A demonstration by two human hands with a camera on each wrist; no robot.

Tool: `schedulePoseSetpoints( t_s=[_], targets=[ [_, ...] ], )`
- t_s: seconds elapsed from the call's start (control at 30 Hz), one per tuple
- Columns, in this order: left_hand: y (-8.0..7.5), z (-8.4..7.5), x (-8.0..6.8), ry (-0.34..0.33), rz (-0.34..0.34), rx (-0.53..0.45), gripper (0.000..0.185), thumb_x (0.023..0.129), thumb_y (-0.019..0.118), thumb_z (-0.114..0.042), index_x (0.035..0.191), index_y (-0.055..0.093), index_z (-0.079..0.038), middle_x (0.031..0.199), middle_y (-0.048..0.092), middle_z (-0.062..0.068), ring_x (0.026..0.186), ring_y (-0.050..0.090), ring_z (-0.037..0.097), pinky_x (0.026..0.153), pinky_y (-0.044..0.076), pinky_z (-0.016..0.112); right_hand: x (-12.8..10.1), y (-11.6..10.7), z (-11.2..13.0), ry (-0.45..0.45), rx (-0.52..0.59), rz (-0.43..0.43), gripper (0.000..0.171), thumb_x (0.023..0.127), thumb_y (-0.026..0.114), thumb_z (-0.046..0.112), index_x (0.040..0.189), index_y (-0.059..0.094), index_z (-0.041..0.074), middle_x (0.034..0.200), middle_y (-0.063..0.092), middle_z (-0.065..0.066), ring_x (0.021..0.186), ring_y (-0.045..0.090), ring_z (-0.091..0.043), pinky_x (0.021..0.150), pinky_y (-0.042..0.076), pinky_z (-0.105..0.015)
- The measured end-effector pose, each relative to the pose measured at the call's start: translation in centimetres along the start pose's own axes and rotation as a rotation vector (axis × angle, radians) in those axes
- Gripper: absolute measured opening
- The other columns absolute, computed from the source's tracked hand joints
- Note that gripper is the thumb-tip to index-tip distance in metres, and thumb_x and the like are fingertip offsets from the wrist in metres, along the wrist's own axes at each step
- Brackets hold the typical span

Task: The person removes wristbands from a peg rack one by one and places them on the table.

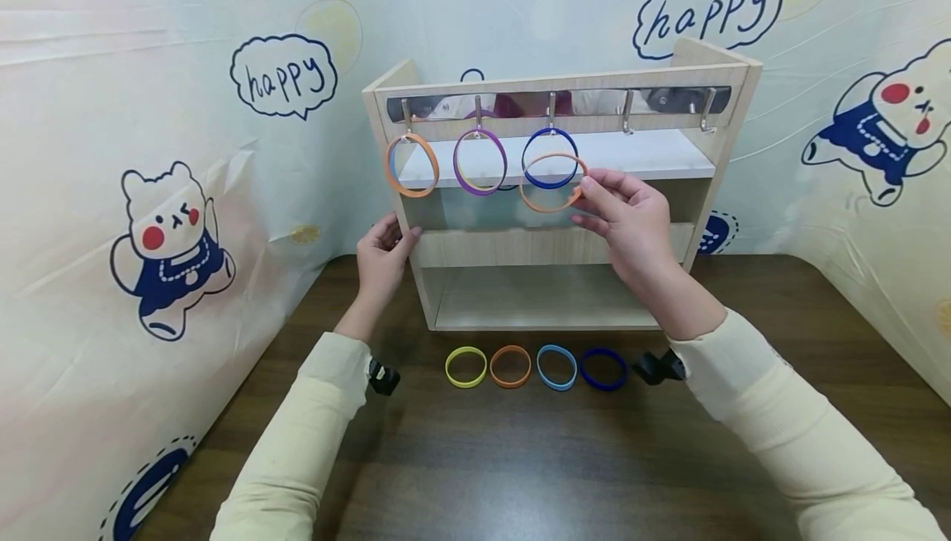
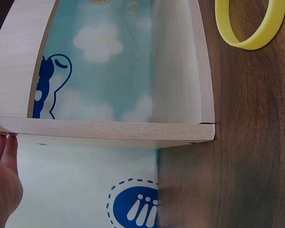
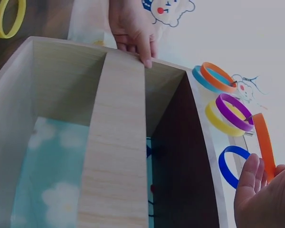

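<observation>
My right hand [image 1: 627,215] pinches an orange silicone wristband [image 1: 546,211] in front of the third hook from the left, where a dark blue wristband [image 1: 529,178] hangs. In the right wrist view the held orange wristband [image 3: 264,145] stands apart from that blue wristband [image 3: 224,167]. My left hand [image 1: 382,256] grips the left side of a wooden shelf [image 1: 513,249], thumb at its front edge; in the left wrist view fingertips touch the side panel. An orange wristband [image 1: 423,192] with a light blue one [image 3: 203,81] hangs on the first hook, purple [image 1: 498,187] with yellow [image 3: 217,122] on the second.
Two bare hooks [image 1: 628,111] are at the strip's right. On the dark wooden table [image 1: 505,458], before the shelf, lie yellow [image 1: 466,386], orange [image 1: 510,385], light blue [image 1: 557,388] and dark blue [image 1: 603,387] wristbands in a row. A patterned cloth [image 1: 186,4] surrounds the table.
</observation>
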State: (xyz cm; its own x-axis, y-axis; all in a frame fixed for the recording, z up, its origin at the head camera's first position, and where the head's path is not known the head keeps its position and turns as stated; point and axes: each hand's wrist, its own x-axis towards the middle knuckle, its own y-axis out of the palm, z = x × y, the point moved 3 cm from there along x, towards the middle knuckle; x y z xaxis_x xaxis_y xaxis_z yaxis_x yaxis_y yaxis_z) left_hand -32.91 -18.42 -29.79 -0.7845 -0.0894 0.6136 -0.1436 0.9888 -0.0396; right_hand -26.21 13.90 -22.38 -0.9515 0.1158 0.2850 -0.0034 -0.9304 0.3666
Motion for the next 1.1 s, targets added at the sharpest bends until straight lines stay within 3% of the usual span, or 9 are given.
schedulePoseSetpoints(
  t_s=[0.33, 0.57, 0.87, 1.1],
  targets=[
    [0.1, -0.2, 0.0, 0.012, 0.004, 0.000, 0.035, 0.090, 0.069, -0.005, 0.123, 0.062, 0.007, 0.116, 0.066, 0.023, 0.096, 0.066, 0.013, 0.077, 0.053, 0.023, -1.1, -2.5, -0.8, 0.037, -0.060, 0.028, 0.028, 0.088, 0.073, 0.017, 0.110, 0.066, 0.001, 0.092, 0.071, -0.008, 0.079, 0.069, -0.017, 0.071, 0.056, -0.028],
    [0.1, -0.1, 0.0, -0.005, -0.002, 0.000, 0.034, 0.089, 0.069, -0.006, 0.122, 0.064, 0.003, 0.115, 0.068, 0.017, 0.097, 0.065, 0.014, 0.079, 0.053, 0.024, -2.2, -4.5, -1.7, 0.107, -0.108, 0.048, 0.028, 0.088, 0.072, 0.020, 0.111, 0.066, 0.004, 0.100, 0.068, -0.010, 0.084, 0.070, -0.016, 0.074, 0.055, -0.027],
    [0.0, 0.1, 0.0, 0.001, -0.003, -0.004, 0.037, 0.089, 0.069, -0.004, 0.123, 0.061, 0.009, 0.118, 0.063, 0.028, 0.097, 0.066, 0.014, 0.078, 0.052, 0.023, -3.2, -6.9, -2.7, 0.137, -0.118, 0.079, 0.021, 0.090, 0.071, 0.016, 0.108, 0.069, 0.005, 0.097, 0.069, -0.010, 0.083, 0.070, -0.016, 0.073, 0.056, -0.029],
    [0.0, 0.1, -0.1, -0.008, -0.009, 0.003, 0.033, 0.089, 0.069, -0.005, 0.121, 0.065, 0.004, 0.114, 0.068, 0.017, 0.098, 0.065, 0.014, 0.079, 0.052, 0.024, -3.9, -8.5, -3.3, 0.162, -0.143, 0.092, 0.012, 0.091, 0.069, 0.014, 0.102, 0.069, 0.009, 0.090, 0.071, -0.004, 0.080, 0.069, -0.014, 0.072, 0.056, -0.029]
  ],
)
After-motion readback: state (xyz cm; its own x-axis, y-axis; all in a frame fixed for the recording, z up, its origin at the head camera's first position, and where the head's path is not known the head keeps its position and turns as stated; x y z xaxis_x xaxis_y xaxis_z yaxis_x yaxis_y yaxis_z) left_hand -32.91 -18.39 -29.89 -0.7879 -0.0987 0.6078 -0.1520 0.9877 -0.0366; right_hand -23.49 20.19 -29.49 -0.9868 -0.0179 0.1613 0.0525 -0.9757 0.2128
